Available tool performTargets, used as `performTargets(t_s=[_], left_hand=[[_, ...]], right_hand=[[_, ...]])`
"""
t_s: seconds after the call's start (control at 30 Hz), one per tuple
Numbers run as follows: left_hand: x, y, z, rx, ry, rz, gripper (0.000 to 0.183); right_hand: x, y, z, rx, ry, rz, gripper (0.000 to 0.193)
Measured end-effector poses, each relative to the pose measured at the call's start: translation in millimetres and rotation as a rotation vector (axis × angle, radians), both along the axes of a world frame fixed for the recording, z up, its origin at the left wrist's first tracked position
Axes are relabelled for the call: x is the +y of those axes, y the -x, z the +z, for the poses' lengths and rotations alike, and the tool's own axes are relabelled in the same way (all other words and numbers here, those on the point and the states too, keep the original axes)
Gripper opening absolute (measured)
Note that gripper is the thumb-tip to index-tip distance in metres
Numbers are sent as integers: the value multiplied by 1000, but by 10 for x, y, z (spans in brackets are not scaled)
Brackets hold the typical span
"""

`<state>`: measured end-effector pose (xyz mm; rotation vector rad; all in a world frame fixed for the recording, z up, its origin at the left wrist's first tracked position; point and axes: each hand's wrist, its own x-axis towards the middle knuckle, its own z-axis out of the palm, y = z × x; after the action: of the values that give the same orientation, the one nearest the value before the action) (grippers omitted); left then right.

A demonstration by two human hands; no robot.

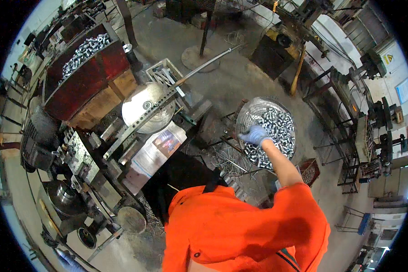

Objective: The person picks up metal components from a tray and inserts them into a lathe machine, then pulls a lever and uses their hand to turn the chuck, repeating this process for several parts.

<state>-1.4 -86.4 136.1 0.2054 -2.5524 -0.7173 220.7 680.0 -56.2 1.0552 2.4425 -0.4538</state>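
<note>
My right hand (255, 135), in a blue-grey glove, is over the left part of a round perforated metal basin (247, 113). Its fingers look curled together, and whatever they hold, if anything, is hidden. Beside and below the hand lies a heap of short shiny metal sleeves (279, 131) filling most of the basin. At the lower left rim a blue-grey gloved shape, seemingly my left hand (69, 261), is partly cut off near the machine's lower end. Its fingers cannot be made out.
To the left stands a machine with a round metal disc (140, 102), a long slotted bar (143, 122) and a printed sheet (156, 154). Behind it, a dark red bin (86, 84) holds more sleeves. Thin metal scraps (229, 161) litter the floor; a pedestal fan (204, 56) stands ahead.
</note>
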Motion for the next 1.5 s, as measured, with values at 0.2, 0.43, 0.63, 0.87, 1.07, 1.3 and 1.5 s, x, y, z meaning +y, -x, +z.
performTargets(t_s=[0.2,0.43,0.63,0.87,1.07,1.3,1.5], left_hand=[[437,-333,273,19,-144,-29,42],[-401,-371,-94,-89,-165,5,47],[642,-632,323,75,-46,-168,42],[1853,-418,106,-435,-502,-425,33],[2605,-251,-77,-578,-413,-980,50],[2447,-279,-361,-559,-984,-982,38],[2391,-221,-209,-497,-811,-741,34]], right_hand=[[-108,-2,-336,-291,-136,258,72],[42,-61,-465,-236,-197,294,68],[1,52,17,200,-120,258,45],[-1711,1162,1484,1012,189,893,25],[-2943,1676,1871,1151,336,1339,31],[-3205,1831,2013,1096,404,1552,28],[-3328,1932,1918,1159,264,1408,29]])
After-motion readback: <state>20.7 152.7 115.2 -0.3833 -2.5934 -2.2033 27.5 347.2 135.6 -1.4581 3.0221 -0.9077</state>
